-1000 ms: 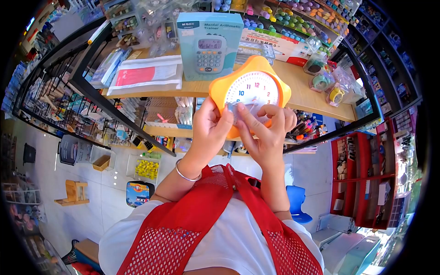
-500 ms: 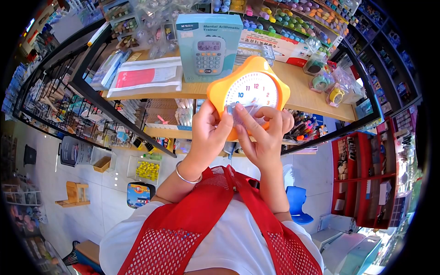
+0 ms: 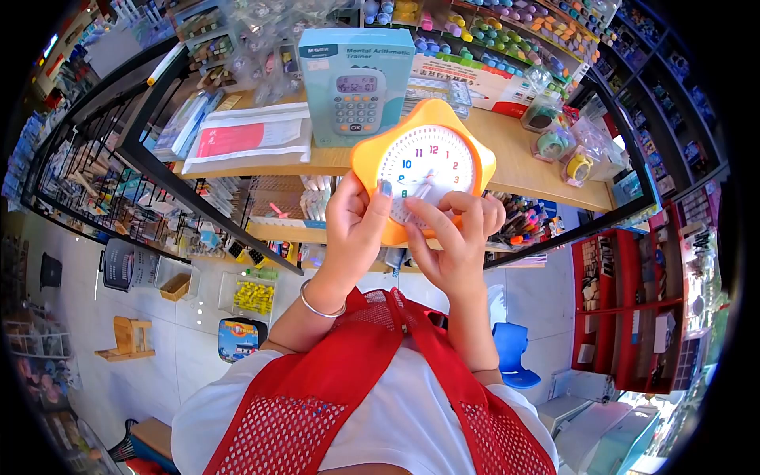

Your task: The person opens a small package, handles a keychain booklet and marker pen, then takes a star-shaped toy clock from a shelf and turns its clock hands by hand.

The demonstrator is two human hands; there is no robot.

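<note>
An orange star-shaped clock (image 3: 431,162) with a white numbered dial is held up in front of the wooden shelf, its face toward me. My left hand (image 3: 354,233) grips its left edge, the thumb lying on the front near the 9. At the lower right, my right hand (image 3: 455,241) is on the clock too: the index fingertip is over the lower dial, the thumb is by the bottom rim and the other fingers are bent by the right edge. Behind the clock stands a teal Mental Arithmetic Trainer box (image 3: 355,91).
A white-and-pink packet (image 3: 245,138) lies on the shelf (image 3: 514,162) at the left. Packaged small items (image 3: 582,162) sit at its right end. Colourful markers (image 3: 507,36) fill the rack behind. A blue chair (image 3: 514,356) and small wooden chair (image 3: 127,339) stand on the floor.
The clock has shifted slightly left and tilted a little. The right index finger has moved lower on the dial, uncovering more of the numbers; the left thumb stays on the front.
</note>
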